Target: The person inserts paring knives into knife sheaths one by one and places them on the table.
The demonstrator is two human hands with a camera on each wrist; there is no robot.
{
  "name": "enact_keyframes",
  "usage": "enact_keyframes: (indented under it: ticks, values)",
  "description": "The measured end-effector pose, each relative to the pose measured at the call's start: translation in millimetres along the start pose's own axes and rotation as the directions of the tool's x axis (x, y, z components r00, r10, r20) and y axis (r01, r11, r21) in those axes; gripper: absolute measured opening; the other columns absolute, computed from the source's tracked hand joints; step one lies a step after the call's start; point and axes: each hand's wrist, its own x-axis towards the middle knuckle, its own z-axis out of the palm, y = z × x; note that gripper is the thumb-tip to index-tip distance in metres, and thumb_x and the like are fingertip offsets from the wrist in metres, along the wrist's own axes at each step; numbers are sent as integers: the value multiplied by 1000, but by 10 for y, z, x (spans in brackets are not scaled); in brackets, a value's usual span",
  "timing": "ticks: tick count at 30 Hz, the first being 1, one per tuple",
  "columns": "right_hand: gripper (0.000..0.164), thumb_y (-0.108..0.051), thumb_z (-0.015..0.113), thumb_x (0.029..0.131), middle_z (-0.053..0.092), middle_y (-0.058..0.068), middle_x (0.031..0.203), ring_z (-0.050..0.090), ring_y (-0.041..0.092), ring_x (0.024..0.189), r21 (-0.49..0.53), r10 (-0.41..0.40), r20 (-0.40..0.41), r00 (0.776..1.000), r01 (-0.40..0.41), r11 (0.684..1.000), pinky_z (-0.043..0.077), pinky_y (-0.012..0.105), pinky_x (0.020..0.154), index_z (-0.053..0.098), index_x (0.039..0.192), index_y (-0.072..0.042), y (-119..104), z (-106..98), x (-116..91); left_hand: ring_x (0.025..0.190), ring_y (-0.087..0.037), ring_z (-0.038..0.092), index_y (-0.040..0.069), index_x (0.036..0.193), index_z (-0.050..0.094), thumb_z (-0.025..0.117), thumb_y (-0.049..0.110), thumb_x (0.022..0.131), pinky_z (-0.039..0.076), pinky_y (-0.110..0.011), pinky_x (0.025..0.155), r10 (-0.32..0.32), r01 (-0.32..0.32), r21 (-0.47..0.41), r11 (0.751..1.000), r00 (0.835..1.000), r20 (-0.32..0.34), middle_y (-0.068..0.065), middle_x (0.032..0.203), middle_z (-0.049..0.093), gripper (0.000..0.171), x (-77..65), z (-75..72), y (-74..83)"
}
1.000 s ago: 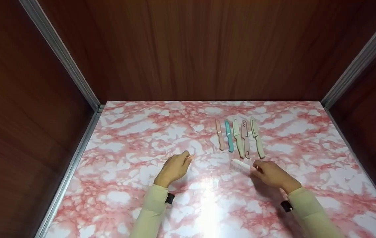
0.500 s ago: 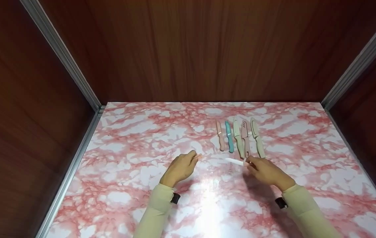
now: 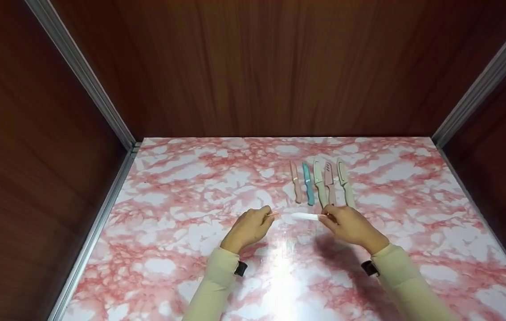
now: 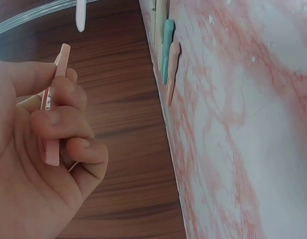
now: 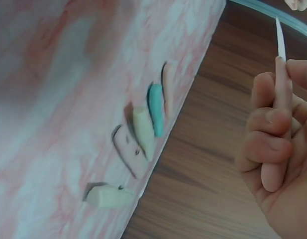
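My right hand [image 3: 354, 228] holds a knife by its pink handle [image 5: 282, 82], fingers curled around it. Its white blade [image 3: 305, 216] points left toward the other hand. A pink blade sheath [image 4: 64, 55] is gripped in my left hand [image 3: 245, 231], with one end sticking out past the thumb. Between the blade tip and the sheath there is a small gap in the head view. Fingers hide most of the sheath's length and part of the handle.
Beyond my right hand several sheathed knives lie in a row: a slim pink knife [image 3: 296, 183], a teal knife [image 3: 308, 183], a pale green knife [image 3: 319, 180], a wider pink knife [image 3: 329, 176] and another pale green knife [image 3: 344, 180]. Wood panels [image 3: 253, 67] surround the marbled table [image 3: 181, 178].
Both hands have come closer together, the left moving right and the right moving left. The knife has turned more level, so its blade now points at the sheath.
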Motion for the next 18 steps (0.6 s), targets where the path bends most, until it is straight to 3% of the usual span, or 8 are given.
enact_keyframes:
  ticks: [10,18]
  values:
    - [20,-31,56,96,51,-15,64,44,2,54,-19,-102,-77,992,101,995,41,26,55,65,86,-16,-100,37,68,49,-6,26,16,79,44,42,30,102,27,-23,49,13,-13,9,1000,1000,7,8,58,31,28,2,26,20]
    - [18,-29,57,96,51,-16,64,43,2,53,-44,-131,-84,988,128,991,39,25,52,64,84,-17,-132,51,118,50,-6,26,16,78,45,45,30,101,26,-23,50,30,-30,-27,999,1000,-7,9,58,31,26,6,32,42]
